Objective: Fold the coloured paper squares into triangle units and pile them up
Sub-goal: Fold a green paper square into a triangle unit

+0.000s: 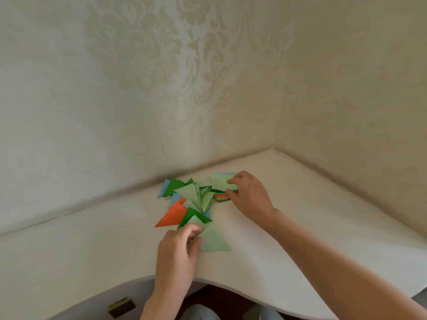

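A loose pile of folded triangles [191, 197] in light green, dark green, orange and blue lies on the white table [288, 227] near the wall. My left hand [178, 250] pinches the left corner of a light green triangle [215, 241] lying flat at the pile's near end. To the right sits a stack of unfolded coloured squares [220, 197]. My right hand [249, 195] pinches the top light green square [220, 182] at its right edge, lifting it off the stack.
The table fits into a corner of two cream patterned walls [161, 88]. Its curved front edge runs below my arms. A small dark box [121, 307] lies low at the left, and my knees show under the table edge.
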`<state>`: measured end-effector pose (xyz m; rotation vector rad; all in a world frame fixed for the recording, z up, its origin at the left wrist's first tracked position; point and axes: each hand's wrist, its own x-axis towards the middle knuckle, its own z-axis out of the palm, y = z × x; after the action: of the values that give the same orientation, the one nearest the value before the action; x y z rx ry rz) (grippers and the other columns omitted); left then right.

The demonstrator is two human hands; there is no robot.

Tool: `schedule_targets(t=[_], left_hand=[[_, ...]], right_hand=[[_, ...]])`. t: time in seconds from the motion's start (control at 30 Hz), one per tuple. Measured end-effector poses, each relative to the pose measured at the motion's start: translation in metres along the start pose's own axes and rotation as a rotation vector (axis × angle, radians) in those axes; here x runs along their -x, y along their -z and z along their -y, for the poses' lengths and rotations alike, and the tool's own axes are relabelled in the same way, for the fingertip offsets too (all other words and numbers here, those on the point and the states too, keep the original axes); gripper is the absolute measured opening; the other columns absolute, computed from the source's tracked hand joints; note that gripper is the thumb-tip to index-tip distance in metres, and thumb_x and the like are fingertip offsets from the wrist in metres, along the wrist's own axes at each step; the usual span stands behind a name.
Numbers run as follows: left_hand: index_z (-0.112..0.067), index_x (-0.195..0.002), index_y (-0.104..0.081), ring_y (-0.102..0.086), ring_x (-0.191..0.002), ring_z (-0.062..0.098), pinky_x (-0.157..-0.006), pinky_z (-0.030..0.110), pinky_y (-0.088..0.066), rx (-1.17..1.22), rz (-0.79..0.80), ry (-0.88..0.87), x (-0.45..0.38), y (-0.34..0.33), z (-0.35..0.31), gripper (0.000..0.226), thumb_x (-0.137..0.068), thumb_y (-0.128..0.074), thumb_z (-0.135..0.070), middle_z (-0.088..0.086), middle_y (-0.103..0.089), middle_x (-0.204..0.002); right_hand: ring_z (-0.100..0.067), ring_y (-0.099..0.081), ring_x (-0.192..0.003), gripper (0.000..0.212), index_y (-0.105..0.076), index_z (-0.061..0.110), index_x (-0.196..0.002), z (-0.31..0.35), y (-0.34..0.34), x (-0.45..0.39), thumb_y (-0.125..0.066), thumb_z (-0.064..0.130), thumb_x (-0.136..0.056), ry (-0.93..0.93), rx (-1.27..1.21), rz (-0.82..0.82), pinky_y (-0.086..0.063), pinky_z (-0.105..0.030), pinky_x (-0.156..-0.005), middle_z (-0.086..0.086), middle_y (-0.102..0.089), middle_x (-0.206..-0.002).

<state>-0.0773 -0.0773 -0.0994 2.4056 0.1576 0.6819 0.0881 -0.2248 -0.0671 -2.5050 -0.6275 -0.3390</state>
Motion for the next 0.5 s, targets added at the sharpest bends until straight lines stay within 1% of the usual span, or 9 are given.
schedule_targets(t=[0.07, 0.13, 0.23, 0.27, 0.33, 0.37, 0.4, 0.43, 0.5], left_hand=[[-0.034, -0.085, -0.062, -0.055, -0.075, 0.003, -0.062, 0.017, -0.039, -0.005, 0.018, 0.019, -0.005, 0.002, 0.008, 0.024, -0.077, -0.076, -0.015, -0.029, -0.055, -0.074], [-0.032, -0.084, -0.063, -0.056, -0.076, 0.003, -0.064, 0.014, -0.038, -0.006, 0.019, 0.031, -0.010, 0.002, 0.016, 0.025, -0.076, -0.076, -0.012, -0.026, -0.058, -0.076], [-0.027, -0.085, -0.065, -0.058, -0.077, 0.001, -0.067, 0.011, -0.038, -0.017, -0.002, 0.043, -0.019, 0.002, 0.024, 0.022, -0.075, -0.076, -0.010, -0.022, -0.060, -0.079], [-0.027, -0.085, -0.065, -0.058, -0.078, 0.001, -0.068, 0.013, -0.040, -0.024, -0.011, 0.044, -0.022, 0.002, 0.026, 0.023, -0.075, -0.076, -0.010, -0.022, -0.059, -0.079], [-0.028, -0.085, -0.063, -0.058, -0.079, 0.006, -0.070, 0.026, -0.048, -0.039, -0.028, 0.040, -0.025, 0.002, 0.028, 0.027, -0.073, -0.077, -0.009, -0.023, -0.057, -0.079], [-0.029, -0.085, -0.062, -0.058, -0.079, 0.009, -0.070, 0.031, -0.049, -0.046, -0.039, 0.034, -0.026, 0.002, 0.029, 0.030, -0.071, -0.078, -0.008, -0.024, -0.055, -0.080], [-0.029, -0.085, -0.062, -0.057, -0.079, 0.009, -0.070, 0.032, -0.049, -0.051, -0.047, 0.026, -0.026, 0.001, 0.030, 0.032, -0.070, -0.079, -0.007, -0.024, -0.053, -0.081], [-0.029, -0.086, -0.061, -0.056, -0.079, 0.009, -0.070, 0.029, -0.049, -0.055, -0.051, 0.017, -0.026, 0.000, 0.030, 0.034, -0.070, -0.079, -0.005, -0.024, -0.053, -0.082], [-0.028, -0.087, -0.062, -0.054, -0.077, 0.004, -0.068, 0.014, -0.042, -0.044, -0.045, 0.009, -0.026, -0.001, 0.027, 0.034, -0.071, -0.077, -0.002, -0.020, -0.055, -0.082]], right_hand=[[-0.023, -0.054, -0.108, 0.040, -0.063, 0.012, -0.120, 0.002, -0.013, -0.007, -0.063, 0.035, -0.088, 0.009, 0.053, 0.027, -0.043, -0.034, -0.093, -0.003, -0.054, -0.121], [-0.024, -0.054, -0.108, 0.043, -0.066, 0.013, -0.116, 0.001, -0.023, -0.012, -0.063, 0.043, -0.086, 0.013, 0.126, 0.052, -0.043, -0.035, -0.091, -0.003, -0.053, -0.122], [-0.024, -0.053, -0.107, 0.038, -0.069, 0.018, -0.110, -0.002, -0.033, -0.014, -0.058, 0.047, -0.087, 0.030, 0.240, 0.046, -0.041, -0.036, -0.087, 0.000, -0.053, -0.121], [-0.025, -0.054, -0.105, 0.034, -0.071, 0.019, -0.106, -0.002, -0.036, -0.014, -0.057, 0.044, -0.089, 0.039, 0.248, 0.023, -0.041, -0.036, -0.085, 0.000, -0.055, -0.119], [-0.028, -0.059, -0.093, 0.019, -0.076, 0.020, -0.091, -0.003, -0.041, -0.011, -0.062, 0.033, -0.088, 0.076, 0.235, -0.066, -0.042, -0.035, -0.076, -0.001, -0.062, -0.109], [-0.028, -0.062, -0.084, 0.012, -0.077, 0.020, -0.081, -0.003, -0.043, -0.010, -0.067, 0.026, -0.084, 0.099, 0.237, -0.114, -0.043, -0.034, -0.070, -0.001, -0.065, -0.102], [-0.027, -0.063, -0.075, 0.007, -0.076, 0.020, -0.073, -0.003, -0.044, -0.009, -0.073, 0.021, -0.079, 0.114, 0.240, -0.143, -0.043, -0.033, -0.065, 0.000, -0.068, -0.094], [-0.025, -0.063, -0.070, 0.007, -0.075, 0.020, -0.067, -0.003, -0.044, -0.009, -0.076, 0.018, -0.073, 0.119, 0.239, -0.162, -0.044, -0.032, -0.062, 0.002, -0.069, -0.088], [-0.023, -0.062, -0.067, 0.009, -0.073, 0.017, -0.063, -0.006, -0.041, -0.008, -0.077, 0.015, -0.070, 0.115, 0.206, -0.180, -0.044, -0.032, -0.061, 0.003, -0.069, -0.081]])
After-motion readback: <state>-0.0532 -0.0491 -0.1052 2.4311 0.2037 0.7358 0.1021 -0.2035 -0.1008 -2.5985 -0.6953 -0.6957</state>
